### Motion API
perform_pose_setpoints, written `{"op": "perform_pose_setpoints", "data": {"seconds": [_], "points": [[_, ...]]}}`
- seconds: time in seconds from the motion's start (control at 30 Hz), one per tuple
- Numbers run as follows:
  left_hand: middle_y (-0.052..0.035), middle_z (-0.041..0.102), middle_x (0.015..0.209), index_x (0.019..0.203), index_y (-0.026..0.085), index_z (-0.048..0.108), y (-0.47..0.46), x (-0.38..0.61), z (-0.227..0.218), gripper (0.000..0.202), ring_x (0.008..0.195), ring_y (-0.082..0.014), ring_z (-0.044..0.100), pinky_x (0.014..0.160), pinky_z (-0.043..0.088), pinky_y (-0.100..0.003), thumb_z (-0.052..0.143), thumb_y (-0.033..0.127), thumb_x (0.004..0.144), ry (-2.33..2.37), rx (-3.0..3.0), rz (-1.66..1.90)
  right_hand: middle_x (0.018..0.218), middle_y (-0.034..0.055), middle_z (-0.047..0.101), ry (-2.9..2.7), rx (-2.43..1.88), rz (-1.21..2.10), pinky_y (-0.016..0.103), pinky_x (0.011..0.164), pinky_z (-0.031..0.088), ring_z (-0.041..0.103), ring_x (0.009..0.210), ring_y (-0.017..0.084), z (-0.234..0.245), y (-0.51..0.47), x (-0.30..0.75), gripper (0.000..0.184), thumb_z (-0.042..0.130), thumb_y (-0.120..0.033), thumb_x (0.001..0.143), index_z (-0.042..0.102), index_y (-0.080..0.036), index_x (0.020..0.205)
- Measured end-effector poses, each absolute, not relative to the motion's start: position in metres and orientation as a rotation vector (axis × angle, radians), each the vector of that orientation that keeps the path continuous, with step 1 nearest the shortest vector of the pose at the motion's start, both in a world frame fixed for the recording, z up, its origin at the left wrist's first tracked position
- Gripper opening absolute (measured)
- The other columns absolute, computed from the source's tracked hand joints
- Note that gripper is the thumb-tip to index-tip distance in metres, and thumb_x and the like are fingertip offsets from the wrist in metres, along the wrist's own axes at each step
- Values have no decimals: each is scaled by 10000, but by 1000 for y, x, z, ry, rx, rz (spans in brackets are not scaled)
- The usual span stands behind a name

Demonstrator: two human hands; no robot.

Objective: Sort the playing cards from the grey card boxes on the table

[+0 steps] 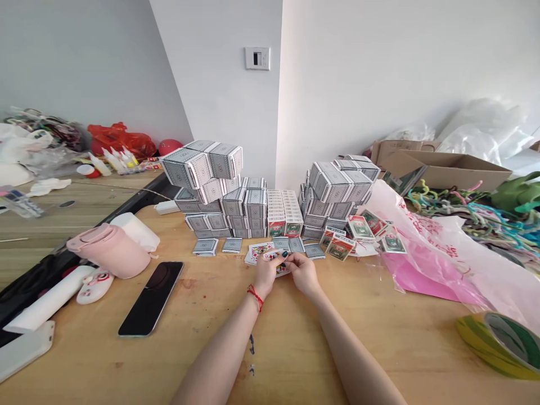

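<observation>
The left hand (pixel 265 274) grips some playing cards (pixel 283 269); the right hand (pixel 304 274) meets them, though whether its fingertips pinch one is hard to tell. Beyond both hands rise piles of card bundles (pixel 185 166). Left of the left hand lies a phone (pixel 152 300); far right of the right hand, tape (pixel 481 343).
</observation>
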State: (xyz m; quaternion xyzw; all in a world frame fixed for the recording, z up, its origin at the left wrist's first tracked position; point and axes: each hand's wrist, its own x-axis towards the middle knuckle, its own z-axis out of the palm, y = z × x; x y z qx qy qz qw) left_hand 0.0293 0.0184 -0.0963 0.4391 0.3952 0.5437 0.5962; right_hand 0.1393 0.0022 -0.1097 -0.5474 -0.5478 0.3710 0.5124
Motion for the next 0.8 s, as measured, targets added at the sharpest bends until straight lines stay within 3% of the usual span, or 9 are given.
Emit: {"op": "perform_pose_setpoints", "data": {"seconds": [0.17,0.5,0.63,0.8], "points": [[-37,667,714,732,135,676,18,28,-94,210,723,-174,593,720,440,-301,668,284,586,920,950,1260,535,-11,532,-1309,-1295,889,239,521,352,451,522,131,-113,2,138,172,570,-325,640,530,-188,544],[-45,612,754,798,121,606,15,29,-92,261,710,-149,534,641,408,-247,626,349,672,941,1167,1184,489,-54,475,-907,-1061,1194,224,477,305,387,465,96,-127,9,146,208,683,-326,571,525,-191,573],[-10,530,709,716,151,546,15,27,-93,210,695,-124,473,657,379,-238,487,340,783,911,1358,1268,552,-29,524,-752,-994,1235,238,498,345,440,506,113,-128,12,149,209,691,-344,576,561,-193,640],[-9,487,696,634,164,502,21,25,-101,229,682,-127,438,659,360,-246,446,313,798,1070,1549,1314,542,-48,491,-731,-958,1276,226,460,348,423,472,99,-124,12,151,284,701,-258,552,607,-202,814]]}}
